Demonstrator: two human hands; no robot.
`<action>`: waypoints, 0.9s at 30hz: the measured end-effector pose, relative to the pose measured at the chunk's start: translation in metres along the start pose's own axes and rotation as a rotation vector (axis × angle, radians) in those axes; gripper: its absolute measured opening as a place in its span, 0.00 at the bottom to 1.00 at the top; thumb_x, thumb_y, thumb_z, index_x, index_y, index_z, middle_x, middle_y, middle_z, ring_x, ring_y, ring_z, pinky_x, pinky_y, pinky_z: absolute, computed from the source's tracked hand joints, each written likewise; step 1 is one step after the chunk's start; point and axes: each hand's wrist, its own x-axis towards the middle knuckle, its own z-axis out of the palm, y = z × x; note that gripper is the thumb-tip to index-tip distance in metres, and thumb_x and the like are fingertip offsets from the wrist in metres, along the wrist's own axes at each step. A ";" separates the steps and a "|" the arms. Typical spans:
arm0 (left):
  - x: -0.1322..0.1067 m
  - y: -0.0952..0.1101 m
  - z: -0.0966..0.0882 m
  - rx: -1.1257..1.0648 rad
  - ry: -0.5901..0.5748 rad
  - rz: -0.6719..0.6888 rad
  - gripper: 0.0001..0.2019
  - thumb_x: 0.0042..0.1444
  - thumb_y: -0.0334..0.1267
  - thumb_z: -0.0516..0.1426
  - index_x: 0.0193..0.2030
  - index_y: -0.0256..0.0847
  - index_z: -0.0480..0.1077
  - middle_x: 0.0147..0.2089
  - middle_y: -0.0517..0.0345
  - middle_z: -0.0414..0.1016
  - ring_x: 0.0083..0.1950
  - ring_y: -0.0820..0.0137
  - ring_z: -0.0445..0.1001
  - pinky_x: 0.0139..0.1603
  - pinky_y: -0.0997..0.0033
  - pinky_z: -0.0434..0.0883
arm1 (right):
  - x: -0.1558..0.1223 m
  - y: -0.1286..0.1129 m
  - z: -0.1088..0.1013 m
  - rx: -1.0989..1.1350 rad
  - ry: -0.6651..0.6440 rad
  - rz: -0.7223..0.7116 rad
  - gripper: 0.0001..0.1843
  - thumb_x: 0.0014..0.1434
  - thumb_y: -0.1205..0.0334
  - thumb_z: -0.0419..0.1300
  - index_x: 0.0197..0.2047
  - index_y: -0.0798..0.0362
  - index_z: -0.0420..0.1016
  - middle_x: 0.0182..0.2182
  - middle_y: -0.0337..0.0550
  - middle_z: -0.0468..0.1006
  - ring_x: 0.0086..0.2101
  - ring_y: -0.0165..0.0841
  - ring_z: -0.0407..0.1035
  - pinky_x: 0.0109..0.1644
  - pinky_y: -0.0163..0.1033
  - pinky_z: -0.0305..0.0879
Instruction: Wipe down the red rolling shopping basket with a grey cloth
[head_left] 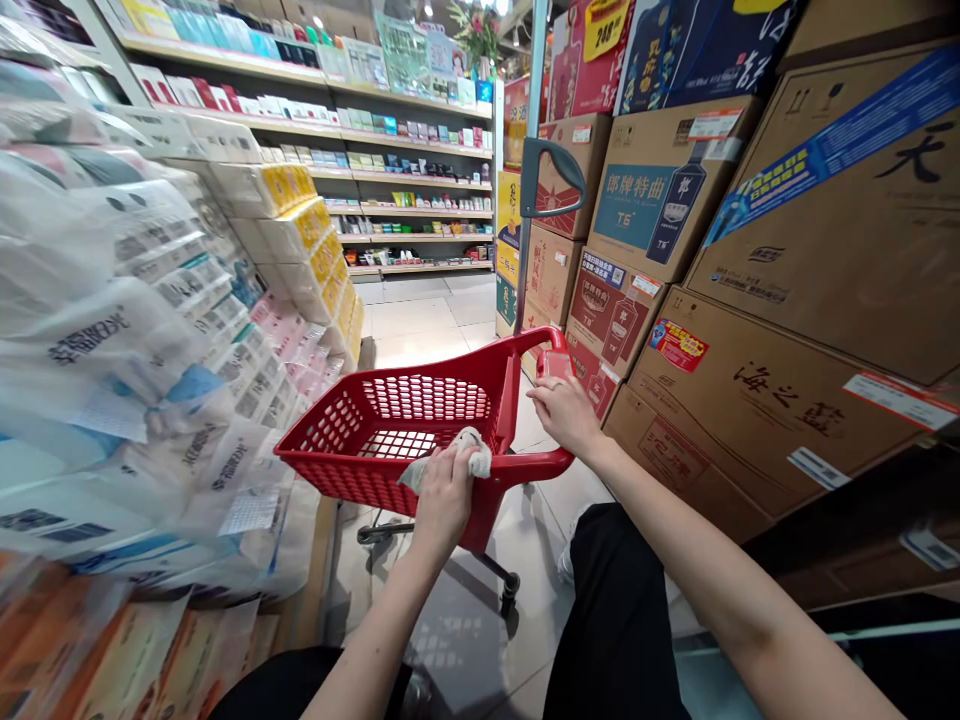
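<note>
A red plastic shopping basket on wheels (390, 440) stands on the tiled aisle floor in front of me. My left hand (444, 497) is closed on a white cloth (471, 452) and presses it on the basket's near rim. My right hand (564, 410) grips the basket's right rim near its red handle (556, 362). A grey pull handle on a pole (551, 172) rises behind the basket. The basket holds nothing that I can see.
Stacked packs of tissue paper (135, 330) line the left side. Brown and coloured cartons (750, 300) are piled high on the right. Shelves of small goods (390, 150) stand at the aisle's far end. My black trousers (615, 610) show below.
</note>
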 end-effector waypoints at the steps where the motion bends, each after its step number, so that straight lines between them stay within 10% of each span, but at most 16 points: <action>1: 0.001 0.002 -0.001 -0.012 -0.010 0.016 0.18 0.63 0.36 0.44 0.58 0.40 0.62 0.53 0.45 0.67 0.57 0.59 0.63 0.59 0.50 0.60 | -0.004 -0.003 -0.002 0.029 -0.023 -0.036 0.18 0.65 0.62 0.46 0.50 0.47 0.74 0.51 0.42 0.75 0.55 0.35 0.62 0.63 0.45 0.48; 7: 0.001 -0.013 -0.004 -0.110 -0.066 0.049 0.19 0.63 0.38 0.45 0.60 0.42 0.60 0.54 0.47 0.68 0.56 0.61 0.65 0.58 0.53 0.62 | -0.017 -0.015 -0.015 0.052 -0.294 -0.056 0.20 0.66 0.51 0.44 0.45 0.41 0.76 0.37 0.37 0.80 0.38 0.34 0.72 0.39 0.36 0.61; 13: -0.033 -0.031 0.006 -0.139 0.155 -0.331 0.28 0.64 0.43 0.45 0.69 0.38 0.46 0.67 0.39 0.53 0.69 0.54 0.51 0.63 0.50 0.59 | -0.015 -0.014 -0.016 0.024 -0.305 -0.019 0.24 0.66 0.49 0.42 0.41 0.43 0.78 0.35 0.37 0.80 0.36 0.34 0.72 0.36 0.34 0.58; 27: -0.038 0.047 0.011 -0.224 0.196 -0.387 0.18 0.65 0.40 0.43 0.56 0.36 0.63 0.54 0.41 0.63 0.60 0.57 0.63 0.56 0.52 0.67 | -0.014 -0.010 -0.013 0.032 -0.309 -0.094 0.23 0.66 0.49 0.42 0.43 0.41 0.78 0.35 0.37 0.80 0.37 0.34 0.72 0.37 0.35 0.58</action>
